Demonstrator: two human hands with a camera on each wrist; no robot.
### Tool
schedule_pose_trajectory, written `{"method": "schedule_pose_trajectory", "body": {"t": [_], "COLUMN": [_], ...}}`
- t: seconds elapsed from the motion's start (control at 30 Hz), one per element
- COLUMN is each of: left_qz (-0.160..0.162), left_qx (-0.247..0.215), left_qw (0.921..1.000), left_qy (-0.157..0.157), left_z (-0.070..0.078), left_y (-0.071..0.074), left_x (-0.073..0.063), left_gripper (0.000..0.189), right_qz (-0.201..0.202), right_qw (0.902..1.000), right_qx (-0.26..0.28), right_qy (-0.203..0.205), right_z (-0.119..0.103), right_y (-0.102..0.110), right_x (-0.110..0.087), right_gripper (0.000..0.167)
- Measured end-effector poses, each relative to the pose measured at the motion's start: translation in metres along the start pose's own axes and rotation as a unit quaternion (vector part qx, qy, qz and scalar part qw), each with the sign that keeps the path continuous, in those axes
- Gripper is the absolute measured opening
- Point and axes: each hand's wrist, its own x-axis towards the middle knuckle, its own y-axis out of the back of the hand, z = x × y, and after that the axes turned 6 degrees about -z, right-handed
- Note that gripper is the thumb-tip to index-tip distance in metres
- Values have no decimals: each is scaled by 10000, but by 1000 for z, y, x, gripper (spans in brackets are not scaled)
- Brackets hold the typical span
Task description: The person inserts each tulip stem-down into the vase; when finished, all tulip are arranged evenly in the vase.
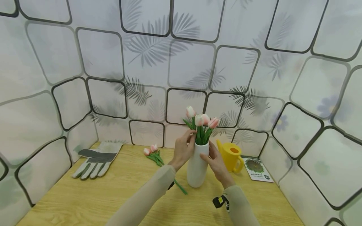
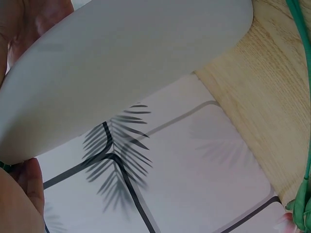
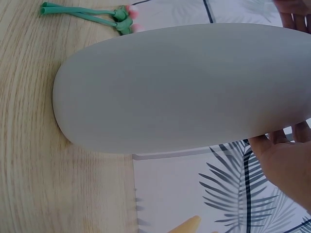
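Observation:
A tall white vase (image 1: 197, 166) stands upright on the table, with several pink-and-white tulips (image 1: 202, 120) in its mouth. At the left of the rim my left hand (image 1: 183, 150) pinches the stem of the leftmost tulip (image 1: 190, 112), which rises highest. My right hand (image 1: 216, 161) grips the vase's upper right side, thumb across its front. In the right wrist view the white vase (image 3: 180, 90) fills the middle, with the right hand's fingers (image 3: 279, 138) against its wall. The left wrist view shows mostly vase wall (image 2: 126, 63); the pinched stem is hidden there.
Two more tulips (image 1: 154, 153) lie on the wooden table (image 1: 107, 197), left of the vase. A yellow watering can (image 1: 230, 158) stands close behind the right hand, beside a sunflower-printed packet (image 1: 256, 169). A grey-and-white glove (image 1: 99, 158) lies at the far left. Patterned cloth walls (image 1: 147, 106) enclose the table.

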Motion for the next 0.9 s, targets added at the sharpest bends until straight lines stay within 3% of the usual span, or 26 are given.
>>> {"method": "schedule_pose_trajectory", "body": {"t": [0.33,0.73,0.9], "left_qz": [225,389,325], "left_qx": [-208,-314,-362], "left_qw": [9993,9987,9987], "left_qy": [-236,-84,133], "left_z": [2,1,-1], "left_y": [1,1,1], "left_x": [3,1,-2], "left_gripper": [14,6,4], "right_qz": [-31,17,13], "right_qw": [9999,10000,10000], "right_qx": [117,22,15], "right_qy": [37,18,47], "right_z": [0,2,1], "right_y": [0,0,-1], "right_x": [-1,0,0], "right_gripper": [76,76,76]}}
